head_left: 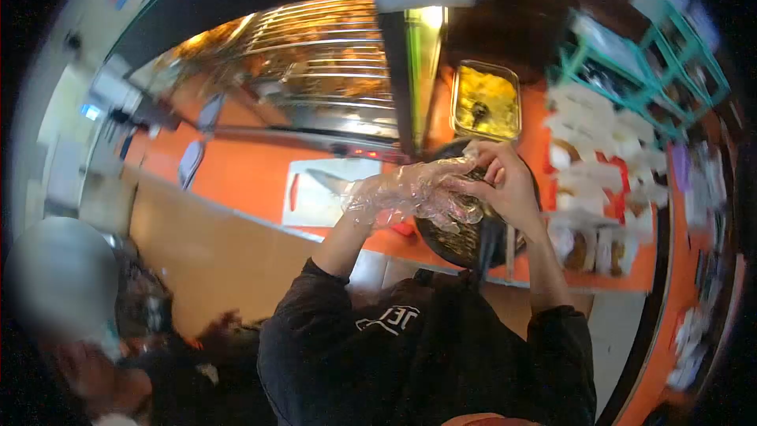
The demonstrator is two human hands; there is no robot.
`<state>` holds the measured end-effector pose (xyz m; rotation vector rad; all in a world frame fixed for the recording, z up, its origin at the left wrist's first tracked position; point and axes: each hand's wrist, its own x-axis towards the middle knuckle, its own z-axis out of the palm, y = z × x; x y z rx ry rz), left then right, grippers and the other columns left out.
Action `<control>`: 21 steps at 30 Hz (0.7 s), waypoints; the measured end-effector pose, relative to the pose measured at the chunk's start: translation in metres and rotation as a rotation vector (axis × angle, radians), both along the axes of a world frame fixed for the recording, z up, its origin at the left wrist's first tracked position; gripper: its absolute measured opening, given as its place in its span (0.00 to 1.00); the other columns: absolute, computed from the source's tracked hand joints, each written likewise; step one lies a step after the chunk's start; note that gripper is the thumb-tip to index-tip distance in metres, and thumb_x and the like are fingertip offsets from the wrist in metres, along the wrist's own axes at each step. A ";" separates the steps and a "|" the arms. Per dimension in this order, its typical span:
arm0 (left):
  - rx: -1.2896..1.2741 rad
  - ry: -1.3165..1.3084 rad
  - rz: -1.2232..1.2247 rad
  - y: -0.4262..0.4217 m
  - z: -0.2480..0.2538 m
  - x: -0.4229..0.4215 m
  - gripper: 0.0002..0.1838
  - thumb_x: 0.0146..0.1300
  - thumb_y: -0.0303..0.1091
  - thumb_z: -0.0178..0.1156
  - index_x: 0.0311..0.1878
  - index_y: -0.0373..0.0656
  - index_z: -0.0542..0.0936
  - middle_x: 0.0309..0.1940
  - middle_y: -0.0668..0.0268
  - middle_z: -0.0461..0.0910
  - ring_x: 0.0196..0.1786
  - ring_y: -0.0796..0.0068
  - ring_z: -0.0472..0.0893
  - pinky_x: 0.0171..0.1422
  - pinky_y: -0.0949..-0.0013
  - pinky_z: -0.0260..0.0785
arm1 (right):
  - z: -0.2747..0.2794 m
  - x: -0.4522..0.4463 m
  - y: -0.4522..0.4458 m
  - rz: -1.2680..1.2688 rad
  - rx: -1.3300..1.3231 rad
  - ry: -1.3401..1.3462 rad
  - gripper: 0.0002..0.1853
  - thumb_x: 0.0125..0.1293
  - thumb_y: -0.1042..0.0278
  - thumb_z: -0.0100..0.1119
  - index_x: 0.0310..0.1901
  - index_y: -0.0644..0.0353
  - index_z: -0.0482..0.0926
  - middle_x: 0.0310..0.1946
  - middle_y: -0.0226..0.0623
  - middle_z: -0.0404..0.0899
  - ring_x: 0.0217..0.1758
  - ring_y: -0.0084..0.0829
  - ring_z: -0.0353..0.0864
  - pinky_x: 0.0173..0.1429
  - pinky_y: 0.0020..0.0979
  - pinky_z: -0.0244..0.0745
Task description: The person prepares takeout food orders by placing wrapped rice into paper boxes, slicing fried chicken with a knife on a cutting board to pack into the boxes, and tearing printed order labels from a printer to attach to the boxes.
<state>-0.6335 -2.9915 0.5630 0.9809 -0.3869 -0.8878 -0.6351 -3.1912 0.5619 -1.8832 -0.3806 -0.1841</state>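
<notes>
1. My left hand (441, 193), fingers loosely extended, wore the plastic glove (402, 191) above the black pan (453, 148).
2. My bare right hand (509, 181) pinched the glove's film.
3. Coverage reached the wrist; slack film suggested fitting was incomplete at the fingers.

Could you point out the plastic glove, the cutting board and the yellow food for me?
Glove (406, 193): head view, on the clear plastic near its middle.
Cutting board (319, 210): head view, on its bare white surface.
Yellow food (490, 95): head view, near the middle of its top.
</notes>
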 end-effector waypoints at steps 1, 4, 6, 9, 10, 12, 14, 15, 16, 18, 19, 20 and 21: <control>-0.012 0.011 0.064 0.022 0.000 -0.002 0.47 0.44 0.53 0.62 0.63 0.41 0.53 0.56 0.51 0.63 0.51 0.55 0.72 0.49 0.62 0.68 | 0.012 0.010 0.028 0.084 -0.131 -0.052 0.07 0.48 0.71 0.61 0.29 0.60 0.76 0.21 0.32 0.71 0.22 0.24 0.70 0.28 0.25 0.66; -0.106 -0.011 0.215 0.081 -0.027 -0.006 0.48 0.44 0.54 0.62 0.65 0.41 0.52 0.58 0.51 0.62 0.51 0.54 0.72 0.49 0.62 0.68 | 0.001 0.057 0.098 0.233 -0.311 -0.206 0.06 0.50 0.67 0.58 0.29 0.58 0.75 0.22 0.36 0.73 0.24 0.32 0.73 0.30 0.31 0.68; -0.175 -0.154 0.257 0.112 -0.022 -0.012 0.48 0.45 0.54 0.60 0.65 0.43 0.51 0.62 0.51 0.56 0.56 0.50 0.68 0.54 0.58 0.64 | 0.005 0.074 0.129 0.220 -0.362 -0.346 0.06 0.52 0.65 0.54 0.27 0.58 0.75 0.24 0.38 0.74 0.28 0.39 0.75 0.32 0.36 0.69; -0.338 -0.135 0.614 0.179 -0.078 -0.003 0.43 0.49 0.51 0.58 0.64 0.39 0.54 0.62 0.48 0.53 0.59 0.47 0.62 0.60 0.47 0.55 | 0.026 0.097 0.169 0.131 -0.499 -0.351 0.05 0.51 0.68 0.51 0.27 0.58 0.74 0.26 0.37 0.75 0.31 0.40 0.76 0.33 0.38 0.69; -0.437 -0.116 0.697 0.199 -0.074 -0.012 0.42 0.50 0.52 0.57 0.63 0.38 0.54 0.62 0.47 0.53 0.60 0.47 0.60 0.62 0.48 0.51 | 0.024 0.106 0.181 0.063 -0.501 -0.436 0.04 0.51 0.69 0.50 0.29 0.58 0.73 0.27 0.37 0.75 0.32 0.40 0.76 0.34 0.38 0.70; -0.581 -0.213 0.778 0.218 -0.056 -0.028 0.40 0.52 0.49 0.57 0.63 0.36 0.55 0.62 0.46 0.52 0.60 0.49 0.61 0.62 0.50 0.52 | 0.017 0.128 0.201 -0.032 -0.460 -0.616 0.04 0.50 0.69 0.51 0.28 0.57 0.73 0.27 0.36 0.74 0.29 0.39 0.76 0.32 0.36 0.71; -0.637 -0.328 0.744 0.231 -0.047 -0.011 0.37 0.54 0.45 0.57 0.62 0.36 0.56 0.62 0.46 0.53 0.58 0.52 0.64 0.60 0.53 0.57 | 0.019 0.145 0.217 -0.073 -0.448 -0.745 0.03 0.49 0.70 0.53 0.27 0.57 0.73 0.25 0.36 0.74 0.27 0.38 0.76 0.30 0.35 0.71; -0.045 -0.457 1.132 0.239 -0.051 0.005 0.34 0.53 0.40 0.59 0.60 0.35 0.58 0.60 0.47 0.56 0.54 0.56 0.68 0.55 0.57 0.63 | 0.021 0.150 0.225 -0.089 -0.482 -0.771 0.03 0.49 0.70 0.53 0.26 0.58 0.73 0.24 0.36 0.74 0.27 0.37 0.77 0.29 0.35 0.71; 0.593 -0.570 1.455 0.242 -0.057 0.018 0.32 0.52 0.35 0.60 0.58 0.33 0.60 0.57 0.48 0.59 0.50 0.61 0.72 0.50 0.62 0.68 | 0.020 0.154 0.233 -0.094 -0.553 -0.714 0.04 0.48 0.70 0.54 0.26 0.58 0.72 0.24 0.36 0.73 0.27 0.37 0.77 0.29 0.36 0.71; 0.560 -0.720 1.793 0.244 -0.065 0.076 0.25 0.51 0.31 0.62 0.50 0.34 0.65 0.52 0.53 0.63 0.45 0.66 0.73 0.45 0.66 0.70 | 0.029 0.157 0.245 -0.122 -0.630 -0.642 0.05 0.46 0.70 0.55 0.26 0.59 0.72 0.24 0.36 0.73 0.27 0.37 0.77 0.29 0.37 0.71; 0.513 -0.864 2.166 0.244 -0.064 0.103 0.18 0.49 0.27 0.63 0.43 0.34 0.70 0.47 0.58 0.66 0.40 0.71 0.74 0.40 0.71 0.72 | 0.041 0.149 0.249 -0.111 -0.713 -0.577 0.08 0.47 0.67 0.57 0.29 0.59 0.72 0.25 0.36 0.74 0.28 0.37 0.77 0.29 0.37 0.71; 0.504 -0.872 2.142 0.242 -0.058 0.121 0.18 0.49 0.27 0.63 0.43 0.34 0.70 0.47 0.58 0.66 0.40 0.71 0.74 0.40 0.71 0.72 | 0.047 0.141 0.249 -0.096 -0.792 -0.507 0.12 0.47 0.64 0.59 0.32 0.59 0.72 0.25 0.36 0.74 0.28 0.37 0.77 0.30 0.38 0.71; 0.300 -0.837 2.139 0.241 -0.053 0.137 0.14 0.48 0.28 0.64 0.35 0.35 0.70 0.43 0.60 0.66 0.38 0.72 0.73 0.38 0.71 0.72 | 0.044 0.133 0.246 -0.120 -0.791 -0.496 0.12 0.47 0.64 0.59 0.32 0.59 0.72 0.25 0.36 0.74 0.28 0.37 0.77 0.30 0.38 0.71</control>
